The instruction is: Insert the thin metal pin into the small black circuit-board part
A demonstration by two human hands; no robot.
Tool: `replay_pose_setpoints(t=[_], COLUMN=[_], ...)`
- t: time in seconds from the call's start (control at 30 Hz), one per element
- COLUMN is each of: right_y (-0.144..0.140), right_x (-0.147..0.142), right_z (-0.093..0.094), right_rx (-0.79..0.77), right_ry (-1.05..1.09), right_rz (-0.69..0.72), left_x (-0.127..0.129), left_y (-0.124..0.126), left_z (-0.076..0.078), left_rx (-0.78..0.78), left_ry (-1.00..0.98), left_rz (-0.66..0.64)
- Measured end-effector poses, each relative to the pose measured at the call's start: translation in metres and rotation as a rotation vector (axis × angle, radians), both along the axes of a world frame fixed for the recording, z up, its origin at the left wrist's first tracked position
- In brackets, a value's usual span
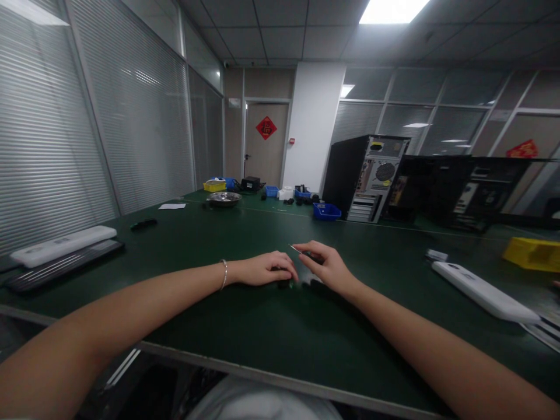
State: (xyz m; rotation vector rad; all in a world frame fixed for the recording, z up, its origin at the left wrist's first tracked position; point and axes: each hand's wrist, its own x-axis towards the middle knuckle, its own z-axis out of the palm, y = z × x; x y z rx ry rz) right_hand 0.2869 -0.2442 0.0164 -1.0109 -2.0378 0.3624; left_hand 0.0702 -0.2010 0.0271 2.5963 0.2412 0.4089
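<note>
My left hand point(269, 268) lies low over the green table, a bracelet at its wrist. Its fingers are bent down around a small dark part point(286, 284), which they mostly hide. Just to the right, my right hand point(326, 265) is raised slightly above the tabletop. Thumb and fingers pinch a thin metal tool point(296, 249), its bright pointed tip turned left toward my left hand. Most of the tool is covered by the fingers, so its exact kind does not show.
The green table point(245, 344) ends at a near edge before my lap. White lamp-like bars point(483, 290) lie at right and left. Farther back are a metal bowl point(224, 199), a blue bin point(326, 212) and a computer tower point(367, 178). A yellow bin point(534, 254) stands far right.
</note>
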Motion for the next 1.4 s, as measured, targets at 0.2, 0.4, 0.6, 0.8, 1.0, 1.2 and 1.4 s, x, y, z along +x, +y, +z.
replay_pose_setpoints(t=[0.2, 0.4, 0.6, 0.8, 1.0, 1.2, 1.4], right_y=[-0.003, -0.005, -0.016, -0.017, -0.011, -0.009, -0.012], right_x=[-0.001, -0.002, -0.012, -0.016, -0.010, -0.010, -0.014], right_z=[0.009, 0.011, 0.009, 0.006, 0.005, 0.008, 0.009], right_rx=[-0.061, -0.203, -0.166, -0.161, -0.297, -0.118, 0.039], right_ry=[-0.061, -0.346, -0.550, -0.581, -0.423, -0.134, -0.025], right_rz=[-0.066, -0.144, -0.163, -0.161, -0.057, -0.105, -0.107], left_x=[-0.006, -0.009, -0.020, -0.024, -0.022, -0.015, -0.004], left_y=[0.007, 0.013, 0.031, 0.039, 0.035, 0.025, 0.010], left_z=[0.001, 0.003, 0.003, -0.002, -0.001, 0.000, 0.003], left_rx=[-0.013, 0.018, -0.019, -0.119, -0.292, -0.550, -0.661], left_ry=[0.020, 0.176, 0.155, 0.117, 0.051, -0.069, -0.173], left_rz=[0.112, 0.150, 0.240, 0.293, 0.267, 0.180, 0.089])
